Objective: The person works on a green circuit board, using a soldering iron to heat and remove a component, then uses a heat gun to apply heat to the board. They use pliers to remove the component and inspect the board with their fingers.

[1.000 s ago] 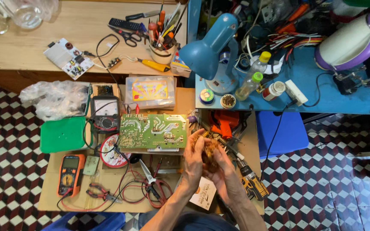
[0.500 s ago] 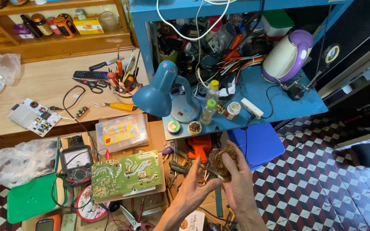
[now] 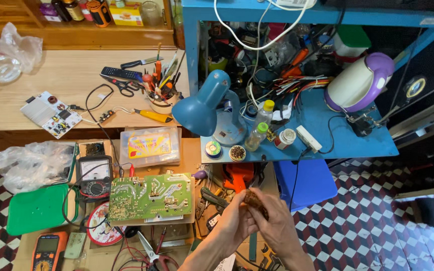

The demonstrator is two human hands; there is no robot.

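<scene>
Both hands [image 3: 257, 221] pinch a small brown part [image 3: 255, 202] above the cluttered wooden bench [image 3: 187, 150] and checkered floor [image 3: 372, 231].

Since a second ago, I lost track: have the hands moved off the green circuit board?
Yes. Both hands now sit further right of the green circuit board, holding a small brown part.

Electronics workshop, circuit board [image 3: 150, 197] (green), multimeter [image 3: 45, 250]

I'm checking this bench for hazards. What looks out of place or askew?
Nothing looks spilled or broken. The green circuit board lies slightly tilted on the crowded low table, and both hands hold a small brown part.
</scene>
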